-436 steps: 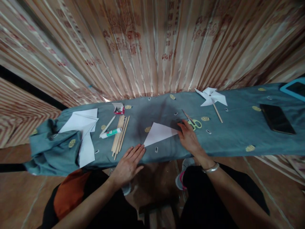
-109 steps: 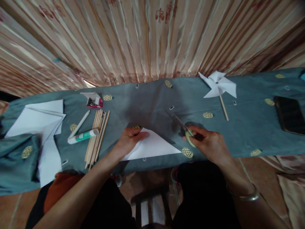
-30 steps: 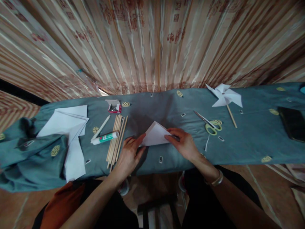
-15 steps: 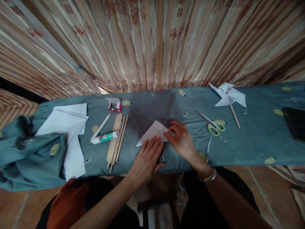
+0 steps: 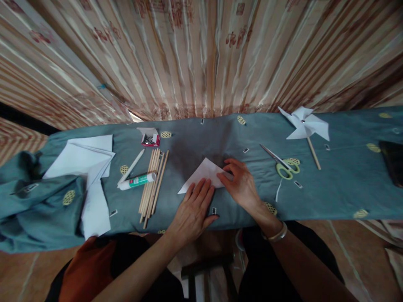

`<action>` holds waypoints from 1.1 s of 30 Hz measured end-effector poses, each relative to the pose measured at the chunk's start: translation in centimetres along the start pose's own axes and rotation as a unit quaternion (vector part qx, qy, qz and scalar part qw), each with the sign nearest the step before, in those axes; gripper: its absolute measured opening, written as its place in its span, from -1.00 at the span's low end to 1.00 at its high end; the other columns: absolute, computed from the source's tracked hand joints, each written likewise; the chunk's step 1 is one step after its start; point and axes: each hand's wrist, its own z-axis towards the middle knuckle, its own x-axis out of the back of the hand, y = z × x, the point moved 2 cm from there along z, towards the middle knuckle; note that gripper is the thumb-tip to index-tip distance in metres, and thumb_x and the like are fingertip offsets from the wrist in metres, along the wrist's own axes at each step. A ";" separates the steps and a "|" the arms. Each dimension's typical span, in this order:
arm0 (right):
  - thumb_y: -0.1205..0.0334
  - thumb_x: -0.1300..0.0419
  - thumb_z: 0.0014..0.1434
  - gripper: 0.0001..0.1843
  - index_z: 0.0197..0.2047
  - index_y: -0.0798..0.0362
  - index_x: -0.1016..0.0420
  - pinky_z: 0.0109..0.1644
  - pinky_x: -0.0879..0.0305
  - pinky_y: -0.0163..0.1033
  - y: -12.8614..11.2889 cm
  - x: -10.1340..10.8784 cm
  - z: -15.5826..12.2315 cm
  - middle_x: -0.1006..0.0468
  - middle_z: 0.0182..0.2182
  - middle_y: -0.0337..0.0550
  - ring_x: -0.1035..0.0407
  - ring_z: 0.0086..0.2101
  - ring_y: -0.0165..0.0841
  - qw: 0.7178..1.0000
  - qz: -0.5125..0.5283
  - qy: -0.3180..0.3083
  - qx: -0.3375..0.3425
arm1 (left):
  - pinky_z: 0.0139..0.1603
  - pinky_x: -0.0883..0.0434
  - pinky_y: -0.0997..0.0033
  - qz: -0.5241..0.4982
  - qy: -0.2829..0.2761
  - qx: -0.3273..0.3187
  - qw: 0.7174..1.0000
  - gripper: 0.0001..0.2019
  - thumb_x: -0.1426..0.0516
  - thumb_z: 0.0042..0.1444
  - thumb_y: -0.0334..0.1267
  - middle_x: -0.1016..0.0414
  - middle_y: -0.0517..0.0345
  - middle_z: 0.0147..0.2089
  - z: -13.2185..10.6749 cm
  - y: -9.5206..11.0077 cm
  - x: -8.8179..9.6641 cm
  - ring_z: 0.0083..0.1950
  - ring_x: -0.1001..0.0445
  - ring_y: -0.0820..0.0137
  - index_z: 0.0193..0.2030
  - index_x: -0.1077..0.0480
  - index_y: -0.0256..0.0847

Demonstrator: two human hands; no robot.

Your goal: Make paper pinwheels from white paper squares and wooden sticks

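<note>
A white sheet of paper (image 5: 204, 171), folded into a triangle with its peak pointing away from me, lies on the cloth. My left hand (image 5: 192, 210) rests flat across its near edge, fingers outstretched and thumb apart. At the right corner of the triangle, my right hand (image 5: 242, 184) has its thumb and fingers closed on the paper. Fingers of both hands cover parts of the near edge. To the left are a bundle of wooden sticks (image 5: 151, 184) and a glue stick (image 5: 138, 181) lying partly over them.
Scissors (image 5: 283, 165) with green handles lie to the right, beside a finished paper pinwheel (image 5: 304, 122) on a stick. A small box of metal pins (image 5: 150, 137), a white pen-like stick (image 5: 131, 167) and paper sheets (image 5: 88, 157) are leftward. A dark object (image 5: 392, 161) sits far right.
The view has shifted slightly. Both hands stay on the folded paper in almost the same place, with the left fingers barely moved along its near edge.
</note>
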 end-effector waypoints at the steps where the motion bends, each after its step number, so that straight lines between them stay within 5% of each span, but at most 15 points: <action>1: 0.18 -0.20 0.17 -0.90 -0.33 0.00 -0.49 0.15 -0.32 0.05 0.0 0.0 0.0 -0.56 -0.06 0.02 -0.42 -0.02 -0.10 1.000 -0.002 0.001 0.000 | 0.40 -0.10 -0.12 0.000 0.000 -0.001 1.000 -0.24 0.00 0.27 0.14 -0.12 -0.31 0.44 0.0 0.0 0.0 0.49 0.00 -0.01 0.41 -0.02 -0.43; 12: 0.20 -0.21 0.18 -0.91 -0.30 0.03 -0.48 0.14 -0.34 0.06 -0.1 -0.1 -0.1 -0.55 -0.06 0.03 -0.42 -0.01 -0.10 1.000 -0.019 0.005 0.018 | 0.40 -0.08 -0.12 -0.008 -0.012 0.004 1.000 -0.23 0.02 0.27 0.16 -0.11 -0.29 0.44 0.1 -0.1 -0.1 0.49 -0.01 0.00 0.42 -0.01 -0.41; 19: 0.06 -0.21 0.20 -0.48 0.17 0.12 -0.36 0.24 -0.24 0.14 -0.6 -0.2 -1.5 -0.39 0.17 0.17 -0.27 0.16 0.01 0.996 -0.074 -0.002 0.057 | 0.41 -0.05 -0.10 0.001 -0.009 -0.001 1.000 -0.22 0.03 0.27 0.17 -0.12 -0.30 0.44 0.0 -0.2 -0.3 0.49 0.00 0.00 0.41 -0.03 -0.44; 23: 0.07 -0.13 0.27 -0.42 0.30 0.07 -0.21 0.25 -0.18 0.17 -0.7 -0.5 -2.7 -0.26 0.28 0.19 -0.18 0.25 0.02 0.992 -0.103 -0.012 0.070 | 0.42 -0.02 -0.10 -0.003 -0.005 0.002 1.000 -0.21 0.02 0.27 0.17 -0.11 -0.29 0.45 0.0 -0.2 -0.4 0.50 0.03 0.03 0.44 0.02 -0.40; 33: 0.03 -0.04 0.32 -0.43 0.33 0.06 -0.19 0.27 -0.09 0.23 2.9 2.0 -3.5 -0.19 0.33 0.22 -0.11 0.30 0.01 0.992 -0.128 0.011 0.016 | 0.42 0.09 -0.27 0.019 -0.018 0.031 0.999 -0.32 -0.01 0.29 0.09 -0.19 -0.29 0.41 0.1 0.1 0.1 0.47 -0.07 0.02 0.40 -0.12 -0.35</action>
